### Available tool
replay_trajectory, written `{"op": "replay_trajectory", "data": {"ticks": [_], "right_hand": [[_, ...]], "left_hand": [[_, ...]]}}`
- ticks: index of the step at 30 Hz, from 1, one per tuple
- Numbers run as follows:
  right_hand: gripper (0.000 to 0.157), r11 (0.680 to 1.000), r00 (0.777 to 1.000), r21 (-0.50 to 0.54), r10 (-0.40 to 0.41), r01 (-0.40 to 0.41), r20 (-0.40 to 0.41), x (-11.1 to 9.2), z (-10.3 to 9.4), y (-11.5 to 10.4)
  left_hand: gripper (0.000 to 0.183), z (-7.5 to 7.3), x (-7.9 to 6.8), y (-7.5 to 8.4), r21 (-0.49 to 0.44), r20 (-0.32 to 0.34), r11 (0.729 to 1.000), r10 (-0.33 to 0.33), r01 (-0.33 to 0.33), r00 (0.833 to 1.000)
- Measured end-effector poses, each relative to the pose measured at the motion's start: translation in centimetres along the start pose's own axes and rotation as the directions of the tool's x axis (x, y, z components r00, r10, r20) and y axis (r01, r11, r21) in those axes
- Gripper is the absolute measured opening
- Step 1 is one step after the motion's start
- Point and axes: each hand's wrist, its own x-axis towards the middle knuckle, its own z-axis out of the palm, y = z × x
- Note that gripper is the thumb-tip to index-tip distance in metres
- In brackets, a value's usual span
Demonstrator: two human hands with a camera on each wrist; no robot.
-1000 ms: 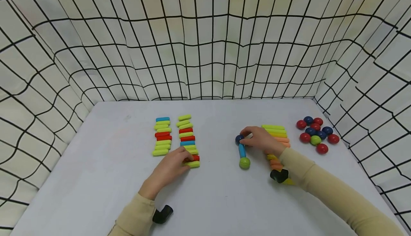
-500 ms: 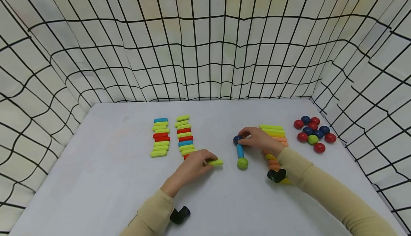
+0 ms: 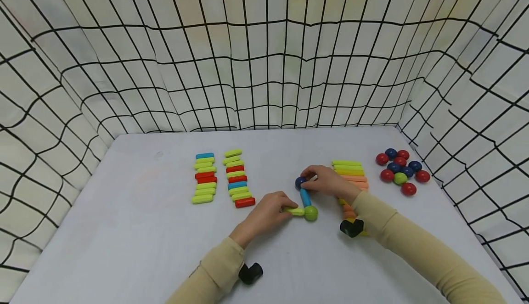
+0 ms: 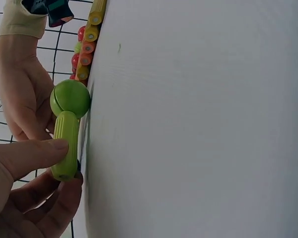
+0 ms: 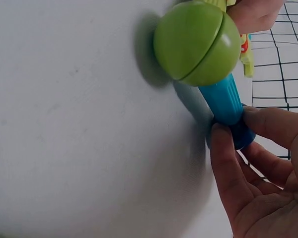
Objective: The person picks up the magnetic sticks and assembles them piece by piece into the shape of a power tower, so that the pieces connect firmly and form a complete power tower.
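Note:
My left hand pinches a short yellow-green stick between thumb and fingers. The stick's far end meets a green ball. From that ball a blue stick runs up to a dark blue ball, so the pieces form an angle. My right hand grips the dark blue ball at the blue stick's upper end, with thumb and fingers around it in the right wrist view. A seam line crosses the green ball.
Two columns of short sticks lie on the left, one ending in a red stick. Longer yellow and orange sticks lie partly under my right forearm. A cluster of red, blue and green balls, including a red ball, sits far right. Black netting surrounds the table.
My left hand has taken the yellow-green stick from the bottom of the second column and carried it right to the green ball. The right hand keeps its grip on the dark blue ball.

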Motion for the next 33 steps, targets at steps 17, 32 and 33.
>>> {"op": "replay_trajectory", "data": {"ticks": [17, 32, 33], "right_hand": [[0.029, 0.975, 0.965, -0.223, 0.048, 0.011, 0.257, -4.0, -0.8, -1.2], [0.029, 0.973, 0.988, -0.171, -0.149, 0.155, 0.047, -3.7, -1.2, -0.3], [0.031, 0.975, 0.987, -0.154, -0.162, 0.162, 0.009, -3.5, -1.1, -0.1]], "left_hand": [[0.038, -0.7, 3.5, -0.3, -0.077, -0.039, 0.99, -0.119, 0.116, 0.992], [0.026, -2.4, 3.1, -0.4, 0.101, 0.003, 0.964, -0.249, 0.248, 0.968], [0.026, -2.4, 3.1, -0.4, 0.091, 0.003, 0.966, -0.245, 0.243, 0.97]]}}
